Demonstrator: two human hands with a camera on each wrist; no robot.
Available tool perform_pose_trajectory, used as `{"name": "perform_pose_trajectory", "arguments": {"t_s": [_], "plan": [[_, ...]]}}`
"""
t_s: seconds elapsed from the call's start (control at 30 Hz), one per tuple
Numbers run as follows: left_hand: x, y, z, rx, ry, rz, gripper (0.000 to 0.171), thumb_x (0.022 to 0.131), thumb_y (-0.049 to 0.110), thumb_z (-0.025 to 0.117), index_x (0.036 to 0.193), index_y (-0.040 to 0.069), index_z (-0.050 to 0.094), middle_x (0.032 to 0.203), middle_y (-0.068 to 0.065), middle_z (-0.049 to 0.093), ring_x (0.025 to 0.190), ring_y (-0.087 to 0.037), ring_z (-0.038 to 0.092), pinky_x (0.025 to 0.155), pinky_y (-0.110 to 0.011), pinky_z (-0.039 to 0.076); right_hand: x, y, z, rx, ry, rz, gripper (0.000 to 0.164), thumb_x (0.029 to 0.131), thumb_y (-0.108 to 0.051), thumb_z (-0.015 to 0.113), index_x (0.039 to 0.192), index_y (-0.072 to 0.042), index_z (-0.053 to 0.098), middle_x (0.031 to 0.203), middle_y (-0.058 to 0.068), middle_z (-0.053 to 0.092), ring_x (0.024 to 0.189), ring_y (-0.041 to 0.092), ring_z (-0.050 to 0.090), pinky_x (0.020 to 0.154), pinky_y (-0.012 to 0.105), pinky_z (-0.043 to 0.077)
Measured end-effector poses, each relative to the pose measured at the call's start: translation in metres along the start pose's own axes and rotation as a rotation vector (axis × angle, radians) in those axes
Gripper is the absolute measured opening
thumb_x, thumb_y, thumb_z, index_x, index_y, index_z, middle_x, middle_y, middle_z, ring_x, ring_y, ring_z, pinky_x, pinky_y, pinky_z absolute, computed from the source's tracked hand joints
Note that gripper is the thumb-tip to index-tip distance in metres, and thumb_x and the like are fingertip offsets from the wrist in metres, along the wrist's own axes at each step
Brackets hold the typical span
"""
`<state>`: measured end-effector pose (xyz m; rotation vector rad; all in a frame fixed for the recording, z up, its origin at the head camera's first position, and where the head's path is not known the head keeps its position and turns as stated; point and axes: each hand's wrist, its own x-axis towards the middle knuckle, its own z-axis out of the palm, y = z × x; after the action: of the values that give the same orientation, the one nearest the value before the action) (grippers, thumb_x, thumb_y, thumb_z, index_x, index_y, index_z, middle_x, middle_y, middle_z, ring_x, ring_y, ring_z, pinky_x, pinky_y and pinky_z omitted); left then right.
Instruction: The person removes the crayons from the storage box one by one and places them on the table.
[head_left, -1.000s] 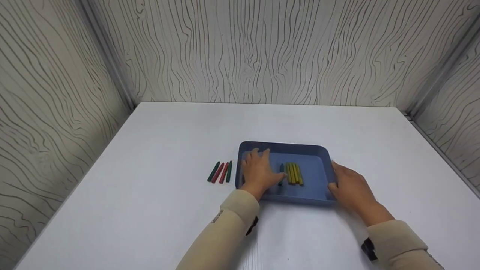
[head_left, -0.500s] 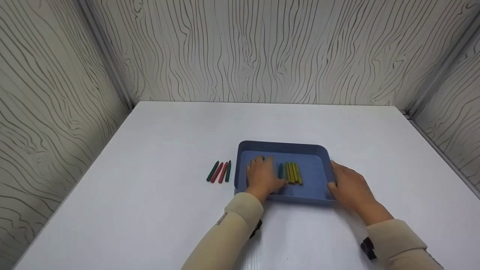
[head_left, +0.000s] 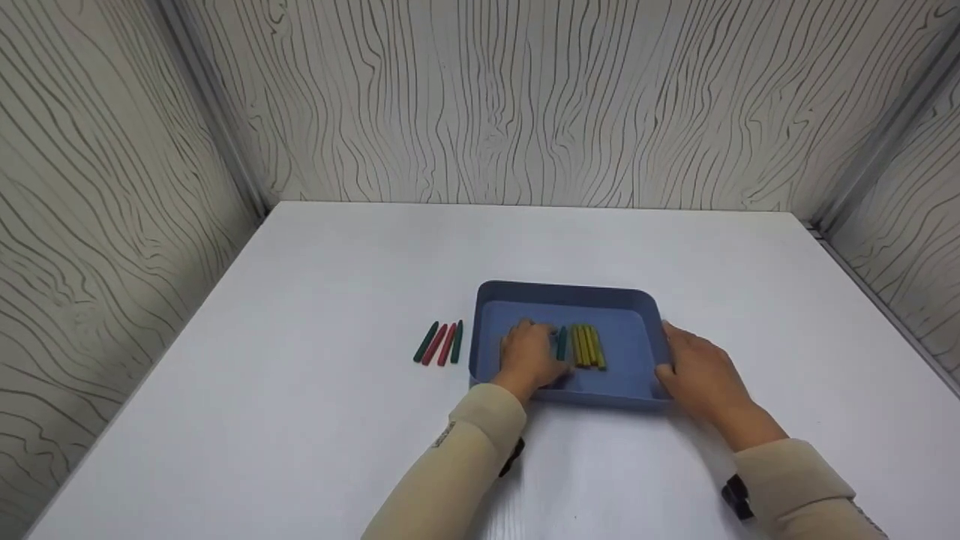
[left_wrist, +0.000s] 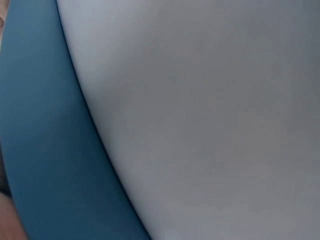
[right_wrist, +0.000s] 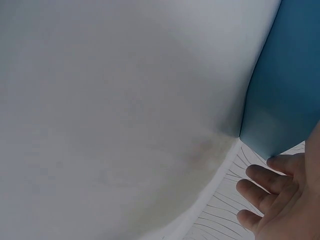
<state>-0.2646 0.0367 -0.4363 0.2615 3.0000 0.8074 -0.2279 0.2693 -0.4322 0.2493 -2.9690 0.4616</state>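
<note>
In the head view my left hand point(head_left: 527, 354) is inside the blue tray point(head_left: 641, 405), fingers bent down and thumb towards the right. A small dark tip, seemingly of a crayon, shows at its fingertips; the palm hides the rest. Just to its right lies a dark green crayon point(head_left: 562, 343), beside a row of several yellow crayons point(head_left: 588, 346). My right hand point(head_left: 705, 373) holds the tray's right wall, its thumb at the rim. In the right wrist view its loosely bent fingers point(right_wrist: 262, 177) are by the tray's corner point(right_wrist: 280, 100).
Two red crayons point(head_left: 440, 345) lie between two green crayons point(head_left: 426, 342) on the white table point(head_left: 337, 420), left of the tray. Wood-patterned panels point(head_left: 495, 105) stand behind the table and along both sides.
My left hand has moved right and slightly nearer inside the tray, its fingers drawing in from spread to bent beside the green crayon. My right hand and the tray stay nearly where they were.
</note>
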Motion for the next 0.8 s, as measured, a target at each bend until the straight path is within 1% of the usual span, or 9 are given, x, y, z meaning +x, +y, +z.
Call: {"name": "perform_pose_trajectory", "arguments": {"t_s": [0.17, 0.4, 0.57, 0.67, 0.8], "plan": [[0.0005, 0.0013, 0.0008, 0.002, -0.006, -0.002, 0.056, 0.075, 0.034, 0.082, 0.123, 0.011, 0.064, 0.111, -0.005, 0.059, 0.106, -0.021, 0.054, 0.096, -0.043, 0.039, 0.0, 0.0001, -0.0005, 0.004, -0.001, 0.002, 0.06, 0.089, -0.011, 0.05, 0.141, 0.012, 0.032, 0.136, 0.033, 0.041, 0.125, 0.05, 0.036, 0.103, 0.058, 0.025], [0.0007, 0.0025, 0.0033, -0.015, -0.014, -0.01, 0.047, 0.077, 0.029, 0.08, 0.118, 0.009, 0.067, 0.103, -0.004, 0.06, 0.098, -0.018, 0.056, 0.088, -0.038, 0.042, -0.0003, 0.0005, 0.0004, 0.006, -0.004, 0.008, 0.06, 0.089, -0.012, 0.05, 0.141, 0.012, 0.031, 0.137, 0.033, 0.04, 0.125, 0.05, 0.035, 0.103, 0.058, 0.024], [0.0008, 0.0039, 0.0037, -0.028, -0.009, -0.01, 0.04, 0.079, 0.02, 0.077, 0.116, 0.009, 0.068, 0.102, -0.002, 0.063, 0.098, -0.017, 0.057, 0.086, -0.037, 0.042, -0.0013, 0.0013, 0.0006, 0.015, -0.005, 0.011, 0.061, 0.089, -0.012, 0.049, 0.142, 0.011, 0.03, 0.138, 0.033, 0.039, 0.126, 0.05, 0.034, 0.103, 0.059, 0.023], [0.0007, 0.0047, 0.0031, -0.041, -0.011, -0.022, 0.038, 0.079, 0.016, 0.076, 0.116, 0.01, 0.069, 0.102, -0.002, 0.066, 0.097, -0.018, 0.058, 0.086, -0.037, 0.042, -0.001, 0.0016, 0.0007, 0.02, -0.006, 0.01, 0.061, 0.089, -0.012, 0.049, 0.142, 0.011, 0.03, 0.138, 0.033, 0.039, 0.126, 0.05, 0.034, 0.103, 0.059, 0.023], [0.0013, 0.0051, 0.0028, -0.043, -0.014, -0.039, 0.036, 0.08, 0.016, 0.075, 0.115, 0.01, 0.069, 0.101, -0.001, 0.067, 0.094, -0.018, 0.06, 0.086, -0.037, 0.042, -0.0011, 0.0017, 0.0007, 0.029, -0.006, 0.008, 0.061, 0.089, -0.012, 0.049, 0.142, 0.011, 0.03, 0.138, 0.033, 0.039, 0.126, 0.05, 0.034, 0.103, 0.059, 0.023]]}}
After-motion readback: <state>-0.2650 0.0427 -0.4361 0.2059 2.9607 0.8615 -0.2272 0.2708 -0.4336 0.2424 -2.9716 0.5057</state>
